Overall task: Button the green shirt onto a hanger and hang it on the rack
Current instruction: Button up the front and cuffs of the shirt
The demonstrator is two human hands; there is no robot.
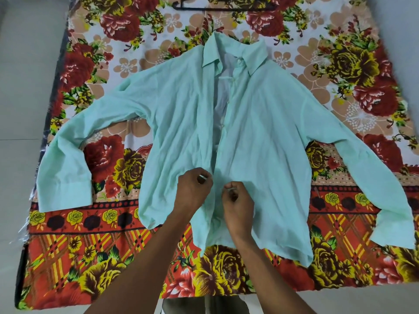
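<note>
Bed (34,109) covered with floral sheet (118,241). Green shirt (260,132) lies flat on the sheet, sleeves spread. Dark hanger (181,6) lies on the sheet at far edge.

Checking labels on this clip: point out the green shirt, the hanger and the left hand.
green shirt (267,123): head view, on the chest panel.
hanger (181,7): head view, on its dark left end, at the top edge.
left hand (192,189): head view, on its back.
</note>
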